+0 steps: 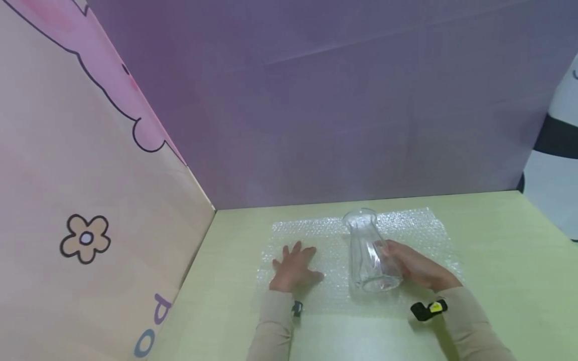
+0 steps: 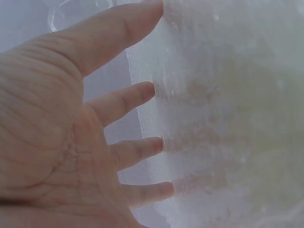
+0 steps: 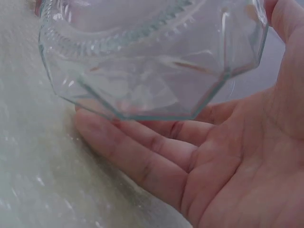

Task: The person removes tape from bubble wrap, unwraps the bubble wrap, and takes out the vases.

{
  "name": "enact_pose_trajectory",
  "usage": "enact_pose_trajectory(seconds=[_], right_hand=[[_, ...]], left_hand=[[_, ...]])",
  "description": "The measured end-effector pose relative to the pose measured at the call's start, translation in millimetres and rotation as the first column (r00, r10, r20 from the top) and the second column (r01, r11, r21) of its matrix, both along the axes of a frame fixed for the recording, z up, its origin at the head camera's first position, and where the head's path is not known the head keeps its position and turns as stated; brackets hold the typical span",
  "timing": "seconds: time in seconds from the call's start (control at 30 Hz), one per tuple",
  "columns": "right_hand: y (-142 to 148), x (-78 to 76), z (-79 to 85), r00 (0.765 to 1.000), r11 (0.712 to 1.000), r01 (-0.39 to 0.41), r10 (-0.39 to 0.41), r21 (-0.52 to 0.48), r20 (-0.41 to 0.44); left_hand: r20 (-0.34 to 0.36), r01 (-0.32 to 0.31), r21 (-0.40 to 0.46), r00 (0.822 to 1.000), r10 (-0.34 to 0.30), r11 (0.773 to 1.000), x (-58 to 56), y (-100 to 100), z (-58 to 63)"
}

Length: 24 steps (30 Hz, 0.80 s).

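Observation:
My right hand (image 1: pixel 413 265) grips a clear glass vase (image 1: pixel 368 250) by its side, tilted with its flared mouth toward the back wall and its base toward me. In the right wrist view, the vase's faceted base (image 3: pixel 152 90) fills the upper part, with fingers (image 3: pixel 137 156) curled beneath it. Under the vase a sheet of bubble wrap (image 1: pixel 334 296) lies spread on the table. Fingers apart, my left hand (image 1: pixel 293 268) rests on the left part of that sheet; its fingertips (image 2: pixel 164 145) touch the wrap in the left wrist view.
The pale yellow-green table (image 1: pixel 510 260) extends around the sheet. A purple-grey wall (image 1: pixel 343 110) rises behind it, and a light panel (image 1: pixel 45 190) with a flower drawing borders the left side. A white-and-black printed surface (image 1: pixel 553 175) stands at the right.

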State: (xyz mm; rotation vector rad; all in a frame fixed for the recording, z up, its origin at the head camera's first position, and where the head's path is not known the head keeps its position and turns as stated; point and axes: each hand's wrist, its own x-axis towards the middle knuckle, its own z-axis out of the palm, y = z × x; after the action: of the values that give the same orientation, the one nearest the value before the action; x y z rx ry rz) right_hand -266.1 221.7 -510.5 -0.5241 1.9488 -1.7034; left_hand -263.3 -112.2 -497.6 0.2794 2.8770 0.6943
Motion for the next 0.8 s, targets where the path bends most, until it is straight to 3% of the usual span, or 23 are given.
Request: enact_pose_trajectory(seconds=[0.23, 0.8], right_hand=[[0, 1.5, 2.3, 0.999, 0.999, 0.032, -0.031, 0.025, -0.022], [4, 5.0, 16.1, 0.998, 0.997, 0.055, -0.057, -0.057, -0.036]], left_hand=[[0.007, -0.005, -0.002, 1.0, 0.005, 1.0, 1.9, 0, 2.0], [0.011, 0.001, -0.003, 1.0, -0.001, 1.0, 2.2, -2, 3.8]])
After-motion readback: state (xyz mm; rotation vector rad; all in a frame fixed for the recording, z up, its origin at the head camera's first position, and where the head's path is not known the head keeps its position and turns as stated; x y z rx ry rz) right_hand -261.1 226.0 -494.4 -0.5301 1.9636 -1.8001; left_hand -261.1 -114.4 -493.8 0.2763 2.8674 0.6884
